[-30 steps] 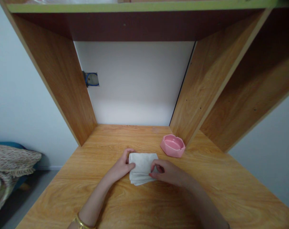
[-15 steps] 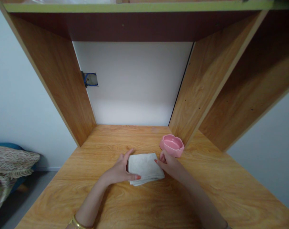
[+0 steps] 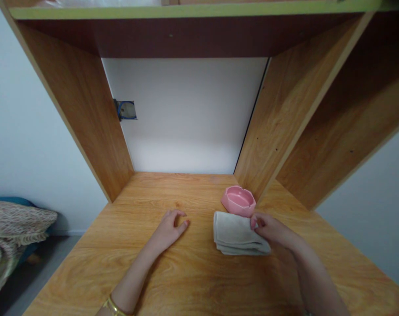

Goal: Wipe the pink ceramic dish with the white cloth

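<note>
A folded pale grey cloth (image 3: 237,235) is at the right of the desk's middle, its layers showing along the near edge. My right hand (image 3: 268,228) pinches its upper right part between thumb and fingers. Left of the cloth, my left hand (image 3: 169,230) rests low over the wood, holding nothing, thumb and fingers apart. Just behind the cloth stands a pink ashtray (image 3: 239,199) with notched, angular sides; the cloth's far edge overlaps its near side in view.
The wooden desk (image 3: 173,281) runs back to a white panel with an uncovered socket box (image 3: 127,109). Wooden uprights flank it, and a shelf (image 3: 186,11) with a yellow-green edge hangs above. A fringed blanket (image 3: 18,224) lies on blue furniture at far left.
The cloth has moved right along with my right hand, ending up in front of the ashtray. My left hand has let go of the cloth and stayed on the left.
</note>
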Motion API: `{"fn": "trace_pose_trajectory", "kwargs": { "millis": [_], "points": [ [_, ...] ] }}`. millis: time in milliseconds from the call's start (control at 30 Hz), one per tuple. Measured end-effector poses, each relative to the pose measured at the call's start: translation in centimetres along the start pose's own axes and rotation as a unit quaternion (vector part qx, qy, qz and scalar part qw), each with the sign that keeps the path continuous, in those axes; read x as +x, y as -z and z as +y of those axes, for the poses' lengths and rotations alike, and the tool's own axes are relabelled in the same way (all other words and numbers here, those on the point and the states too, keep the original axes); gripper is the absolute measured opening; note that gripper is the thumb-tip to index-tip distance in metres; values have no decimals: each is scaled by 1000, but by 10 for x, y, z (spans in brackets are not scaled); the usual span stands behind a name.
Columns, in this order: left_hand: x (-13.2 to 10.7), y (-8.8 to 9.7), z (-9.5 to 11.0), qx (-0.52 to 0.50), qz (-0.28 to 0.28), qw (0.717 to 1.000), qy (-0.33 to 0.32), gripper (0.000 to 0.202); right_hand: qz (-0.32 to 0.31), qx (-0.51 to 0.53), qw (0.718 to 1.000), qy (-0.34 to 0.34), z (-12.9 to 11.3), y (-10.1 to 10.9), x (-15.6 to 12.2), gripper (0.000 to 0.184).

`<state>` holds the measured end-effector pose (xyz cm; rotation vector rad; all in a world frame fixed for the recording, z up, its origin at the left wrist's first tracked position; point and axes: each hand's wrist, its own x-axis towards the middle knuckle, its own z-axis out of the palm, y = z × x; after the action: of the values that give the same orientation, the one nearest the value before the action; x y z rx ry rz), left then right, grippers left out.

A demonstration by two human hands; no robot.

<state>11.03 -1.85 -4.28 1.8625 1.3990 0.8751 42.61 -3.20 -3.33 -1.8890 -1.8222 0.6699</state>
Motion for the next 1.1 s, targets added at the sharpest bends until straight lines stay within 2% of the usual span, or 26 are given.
{"fn": "trace_pose_trajectory", "kwargs": {
  "millis": [100, 233, 300, 367, 400, 467, 533, 633, 733, 833, 900, 1000, 1100],
  "points": [
    [0, 0, 1, 3, -6, 1000, 2, 22, 42, -44, 996, -62, 10, 6, 1, 17],
    [1, 0, 0, 16, -16, 1000, 0, 19, 79, -80, 989, -98, 13, 11, 1, 14],
    [2, -1, -2, 20, -12, 1000, 0, 19, 95, -96, 985, -108, 6, 11, 1, 11],
    [2, -2, -3, 21, -12, 1000, 0, 18, 137, -96, 981, -101, -8, 10, 1, 7],
    [1, -2, -3, 23, -15, 1000, -1, 18, 189, -78, 975, -82, -18, 8, 1, 6],
    [0, -4, -4, 35, -24, 999, -6, 17, 281, 15, 960, 5, -42, 0, 1, 9],
    [-1, -5, -4, 60, -25, 998, -15, 15, 294, 113, 944, 98, -65, -15, 1, 9],
    [-3, -7, -5, 101, -21, 994, -32, 17, 184, 127, 954, 202, -89, -45, -2, 9],
    [-4, -8, -4, 122, -21, 991, -46, 17, 74, 75, 954, 280, -98, -74, -10, 27],
    [-5, -8, -2, 143, -29, 988, -51, 18, -9, 36, 962, 272, -100, -93, -19, 55],
    [-5, -8, -1, 161, -39, 985, -47, 18, -55, 7, 966, 253, -100, -99, -23, 65],
    [-5, -8, 0, 183, -49, 981, -44, 19, -102, -36, 967, 231, -102, -99, -25, 65],
    [-5, -8, 0, 193, -51, 979, -48, 19, -122, -63, 965, 222, -105, -94, -25, 63]
  ]
}}
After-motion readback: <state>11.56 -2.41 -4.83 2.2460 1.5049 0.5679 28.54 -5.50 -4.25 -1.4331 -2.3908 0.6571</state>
